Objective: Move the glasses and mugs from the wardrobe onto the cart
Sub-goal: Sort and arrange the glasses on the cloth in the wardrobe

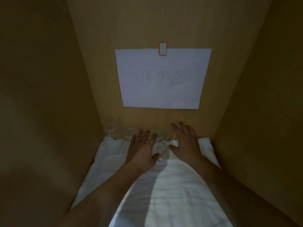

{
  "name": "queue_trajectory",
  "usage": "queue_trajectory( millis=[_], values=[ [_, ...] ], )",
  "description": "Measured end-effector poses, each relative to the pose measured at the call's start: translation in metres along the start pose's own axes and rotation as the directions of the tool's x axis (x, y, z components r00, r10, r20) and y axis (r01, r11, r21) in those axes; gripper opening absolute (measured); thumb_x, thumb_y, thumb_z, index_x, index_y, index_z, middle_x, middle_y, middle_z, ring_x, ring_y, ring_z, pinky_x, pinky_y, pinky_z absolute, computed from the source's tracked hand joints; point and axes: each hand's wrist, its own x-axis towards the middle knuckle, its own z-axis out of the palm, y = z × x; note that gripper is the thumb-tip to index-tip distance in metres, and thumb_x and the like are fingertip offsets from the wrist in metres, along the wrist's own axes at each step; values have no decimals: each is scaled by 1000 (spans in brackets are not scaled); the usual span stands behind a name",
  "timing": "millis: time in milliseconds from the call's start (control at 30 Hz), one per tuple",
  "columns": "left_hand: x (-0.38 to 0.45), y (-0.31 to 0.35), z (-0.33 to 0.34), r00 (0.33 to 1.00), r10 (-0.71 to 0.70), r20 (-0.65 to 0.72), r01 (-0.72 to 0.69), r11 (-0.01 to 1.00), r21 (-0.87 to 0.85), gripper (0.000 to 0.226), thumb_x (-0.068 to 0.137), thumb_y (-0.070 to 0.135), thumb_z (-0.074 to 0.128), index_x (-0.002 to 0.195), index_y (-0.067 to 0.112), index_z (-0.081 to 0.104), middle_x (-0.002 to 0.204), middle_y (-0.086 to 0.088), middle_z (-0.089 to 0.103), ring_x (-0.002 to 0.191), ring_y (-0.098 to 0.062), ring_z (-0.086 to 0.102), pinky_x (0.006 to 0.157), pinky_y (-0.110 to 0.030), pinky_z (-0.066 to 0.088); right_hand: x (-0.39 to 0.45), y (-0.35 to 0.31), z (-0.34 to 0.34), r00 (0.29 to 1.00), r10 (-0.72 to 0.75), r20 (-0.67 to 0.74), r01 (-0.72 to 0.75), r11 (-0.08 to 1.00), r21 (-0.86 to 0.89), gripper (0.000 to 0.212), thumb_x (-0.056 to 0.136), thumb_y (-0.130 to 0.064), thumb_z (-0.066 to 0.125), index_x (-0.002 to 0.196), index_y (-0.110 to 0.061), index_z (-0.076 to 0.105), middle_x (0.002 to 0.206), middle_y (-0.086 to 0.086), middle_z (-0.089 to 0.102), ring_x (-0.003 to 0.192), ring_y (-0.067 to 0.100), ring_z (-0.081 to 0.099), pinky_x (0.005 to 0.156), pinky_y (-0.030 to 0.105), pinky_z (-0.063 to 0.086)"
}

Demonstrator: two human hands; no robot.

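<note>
Glasses (121, 133), clear, in a row at the wardrobe (164, 22) back wall, on a white towel (172, 185). One glass (161, 151) nearer, between the two hands. Left hand (142, 148) with fingers spread, thumb touching that glass; right hand (185, 141) likewise spread, gripping nothing. Paper sign (162, 79) taped above.

Inside a dim wooden wardrobe (49, 95), both hands reach toward the back wall over a white cloth (172, 185). The left hand (142, 148) and the right hand (185, 141) have their fingers spread and straight, either side of a clear glass (161, 153) standing on the cloth. Two more glasses (119, 132) stand in the back left corner, near the left hand. A white sheet (162, 79) with handwriting is taped to the back wall by a red-edged sticker (162, 49).
</note>
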Motion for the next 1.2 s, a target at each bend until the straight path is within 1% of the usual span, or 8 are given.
queue_trajectory(
  millis=[133,367,533,600,733,833,933,1200],
  values=[
    [-11,2,-12,999,-43,-32,42,999,-33,79,95,61,50,160,33,17,169,-1,14,155,-27,7,126,-46,7,-17,-2,-2,999,28,-17,-28,1000,10,86,87,-45,70,158,-33,23,166,4,18,149,32,16,118,43,23],
    [-43,12,-21,995,-76,-64,73,996,-44,80,94,63,49,160,30,18,167,-4,21,154,-30,13,124,-47,16,-52,-13,-2,999,31,-14,-31,999,13,82,88,-47,69,157,-32,27,166,1,20,147,29,20,116,42,29],
    [-66,20,-27,992,-91,-88,88,995,-38,77,94,62,51,158,30,24,165,-4,27,153,-29,20,124,-46,20,-80,-14,-2,999,41,-2,-41,999,25,81,87,-49,69,156,-31,30,164,1,25,146,28,22,115,43,32],
    [-74,23,-30,990,-103,-99,99,994,-42,77,94,63,52,158,29,25,164,-4,28,153,-28,22,123,-46,21,-91,-14,-3,999,43,13,-43,999,30,81,88,-49,68,156,-32,29,164,0,25,146,27,21,115,42,30],
    [-94,31,-32,988,-132,-84,133,991,6,78,94,66,47,159,29,23,165,-4,26,153,-27,21,122,-47,24,-106,-17,-4,996,56,72,-59,997,48,79,91,-50,63,158,-32,25,165,1,21,149,28,17,117,44,27],
    [-112,34,-32,979,-185,-85,186,983,3,78,94,65,49,158,29,24,165,-3,27,152,-28,22,121,-47,24,-118,-30,-1,994,20,106,-28,997,74,79,92,-49,62,158,-31,23,165,0,21,149,27,17,118,42,27],
    [-135,32,-32,966,-254,-50,254,967,4,78,94,65,48,159,31,23,166,-3,24,153,-28,19,122,-46,22,-132,-42,4,990,-39,136,26,995,95,78,92,-47,62,158,-30,25,165,0,22,148,27,19,117,41,30],
    [-200,24,-26,941,-338,-11,339,940,45,76,94,62,51,157,27,27,164,-5,29,151,-30,24,120,-47,26,-166,-63,21,972,-108,210,82,988,130,76,93,-49,61,158,-31,26,166,0,20,149,28,18,118,42,26]
  ],
)
